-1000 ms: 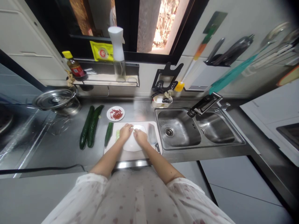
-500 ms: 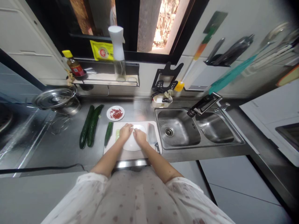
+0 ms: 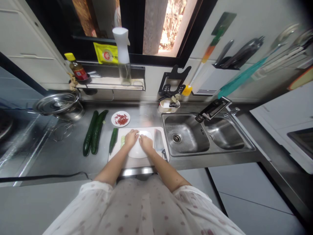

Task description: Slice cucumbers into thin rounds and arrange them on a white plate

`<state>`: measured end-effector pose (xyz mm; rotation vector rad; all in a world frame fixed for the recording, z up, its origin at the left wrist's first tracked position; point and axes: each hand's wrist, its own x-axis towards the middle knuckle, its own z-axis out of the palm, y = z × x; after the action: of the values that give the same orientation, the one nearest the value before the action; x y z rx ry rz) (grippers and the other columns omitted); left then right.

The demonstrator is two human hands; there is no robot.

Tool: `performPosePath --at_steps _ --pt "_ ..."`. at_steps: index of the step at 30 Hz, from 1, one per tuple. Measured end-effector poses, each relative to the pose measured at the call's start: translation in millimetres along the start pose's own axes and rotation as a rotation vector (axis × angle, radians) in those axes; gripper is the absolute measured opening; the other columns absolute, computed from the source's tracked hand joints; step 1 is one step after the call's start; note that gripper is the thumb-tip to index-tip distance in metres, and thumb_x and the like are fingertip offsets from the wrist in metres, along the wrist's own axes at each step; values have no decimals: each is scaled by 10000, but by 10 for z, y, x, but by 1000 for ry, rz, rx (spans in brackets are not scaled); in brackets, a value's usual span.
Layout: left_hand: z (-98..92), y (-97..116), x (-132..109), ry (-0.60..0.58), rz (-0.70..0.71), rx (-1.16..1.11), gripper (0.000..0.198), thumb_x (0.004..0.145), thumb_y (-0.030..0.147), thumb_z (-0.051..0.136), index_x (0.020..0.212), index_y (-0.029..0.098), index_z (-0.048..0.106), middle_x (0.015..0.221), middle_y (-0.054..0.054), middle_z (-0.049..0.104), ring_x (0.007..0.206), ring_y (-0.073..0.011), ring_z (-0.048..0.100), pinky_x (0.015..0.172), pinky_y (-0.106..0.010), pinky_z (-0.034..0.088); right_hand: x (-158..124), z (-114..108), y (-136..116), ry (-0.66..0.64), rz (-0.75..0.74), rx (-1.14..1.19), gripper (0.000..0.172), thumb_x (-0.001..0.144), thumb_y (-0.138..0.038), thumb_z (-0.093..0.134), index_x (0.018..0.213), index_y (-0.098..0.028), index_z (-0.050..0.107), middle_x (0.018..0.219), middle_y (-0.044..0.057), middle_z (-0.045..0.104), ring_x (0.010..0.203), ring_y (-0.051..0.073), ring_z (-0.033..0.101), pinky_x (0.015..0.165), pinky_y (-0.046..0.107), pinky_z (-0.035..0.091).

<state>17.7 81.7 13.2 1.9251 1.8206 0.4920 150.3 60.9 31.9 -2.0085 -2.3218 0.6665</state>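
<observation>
My left hand (image 3: 131,138) and my right hand (image 3: 146,143) are close together over a white plate (image 3: 138,152). Both have curled, closed fingers near the plate's far part; whatever they pinch is too small or hidden to make out. Under the plate lies a pale cutting board (image 3: 138,163). Pale green cucumber slices (image 3: 122,140) sit on the board just left of my left hand. On the board's right side rests a kitchen knife (image 3: 158,140) with a dark handle toward me. A shorter cucumber piece (image 3: 113,140) lies along the board's left edge.
Two whole cucumbers (image 3: 95,133) lie further left. Behind the board stands a small white dish (image 3: 112,119) of chopped red bits. A double sink (image 3: 187,155) is at the right, a lidded steel pot (image 3: 70,112) at the far left. A black cable (image 3: 49,177) runs along the front.
The view has shifted very slightly. Both hands keep nearly the same place over the plate, with no clear change in their grip.
</observation>
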Motion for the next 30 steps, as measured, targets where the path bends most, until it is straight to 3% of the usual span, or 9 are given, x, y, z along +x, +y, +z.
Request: performPosePath --at_steps 22,26,30 --pt "-26 1 -23 30 -22 -27 227 893 261 522 1072 217 653 1072 -64 634 960 -184 604 836 -271 437 -36 -64 14 40 -11 29 396 967 -296 351 1325 -222 504 1177 86 639 1009 190 605 816 263 419" --pt "-96 -91 -156 133 -35 -120 221 879 288 533 1034 193 659 1009 -60 655 882 -172 609 810 -268 447 -138 -91 53 128 12 97 426 953 -319 384 1349 -204 489 1228 92 625 1047 197 594 851 269 416" --pt "-189 -236 -451 213 -58 -214 241 863 352 536 970 181 669 938 -61 671 825 -176 611 775 -271 461 -362 -68 88 181 -41 184 393 944 -296 401 1290 -193 556 1082 73 683 968 180 614 836 247 418"
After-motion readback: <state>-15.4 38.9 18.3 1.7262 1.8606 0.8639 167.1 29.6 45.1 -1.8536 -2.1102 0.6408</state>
